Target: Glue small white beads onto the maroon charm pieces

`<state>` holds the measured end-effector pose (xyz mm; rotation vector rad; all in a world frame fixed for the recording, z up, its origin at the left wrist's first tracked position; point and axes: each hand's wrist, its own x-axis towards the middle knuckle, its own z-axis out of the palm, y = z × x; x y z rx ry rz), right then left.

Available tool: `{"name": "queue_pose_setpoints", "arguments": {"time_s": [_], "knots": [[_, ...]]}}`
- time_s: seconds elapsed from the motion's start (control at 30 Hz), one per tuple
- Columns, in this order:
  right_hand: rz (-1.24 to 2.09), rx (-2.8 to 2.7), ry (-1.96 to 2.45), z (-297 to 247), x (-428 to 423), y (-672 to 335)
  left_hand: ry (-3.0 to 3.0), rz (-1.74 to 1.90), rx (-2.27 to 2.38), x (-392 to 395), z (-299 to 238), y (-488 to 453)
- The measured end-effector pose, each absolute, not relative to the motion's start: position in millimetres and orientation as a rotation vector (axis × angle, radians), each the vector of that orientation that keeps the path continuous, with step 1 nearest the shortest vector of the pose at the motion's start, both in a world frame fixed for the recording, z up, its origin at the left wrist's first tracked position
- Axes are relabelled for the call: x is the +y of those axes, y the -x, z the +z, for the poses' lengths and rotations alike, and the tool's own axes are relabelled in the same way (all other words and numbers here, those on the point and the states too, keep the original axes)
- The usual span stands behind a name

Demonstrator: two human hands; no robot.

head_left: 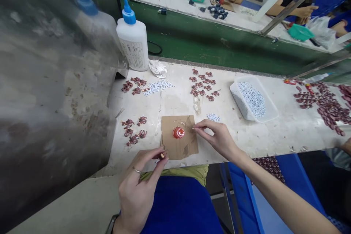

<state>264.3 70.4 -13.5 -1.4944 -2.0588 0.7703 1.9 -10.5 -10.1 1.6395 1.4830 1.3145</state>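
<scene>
Fingers [159, 154] of the left hand [137, 186] are pinched nearly closed on a small dark-red piece [162, 155] at the near edge of the cardboard [179, 146]. Right hand [216, 137] — thumb and forefinger pressed together on something too small to tell — hovers over the cardboard's right side, just beside the red glue blob [178, 132]. Cardboard lies flat on the tabletop [287, 131], with more pieces [134, 131] left of it.

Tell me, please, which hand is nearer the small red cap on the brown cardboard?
Right. The right hand pinches just right of the red cap; the left hand sits lower left, off the cardboard.
</scene>
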Motion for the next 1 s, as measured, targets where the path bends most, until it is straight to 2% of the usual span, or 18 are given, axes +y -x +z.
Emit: {"name": "queue_pose_setpoints", "arguments": {"time_s": [0.13,0.43,0.7,1.0], "knots": [[0.925,-2.003,1.407,-5,67,-250,-1.748,1.338,1.397,-6,-10,-3],[0.682,-2.253,1.223,-3,71,-237,-1.733,1.314,1.474,-6,-13,-3],[0.666,-2.261,1.205,-6,69,-237,-1.744,1.296,1.451,-3,-12,-4],[1.027,-1.824,1.15,30,47,-219,-1.776,1.333,1.398,-4,2,-7]]}}
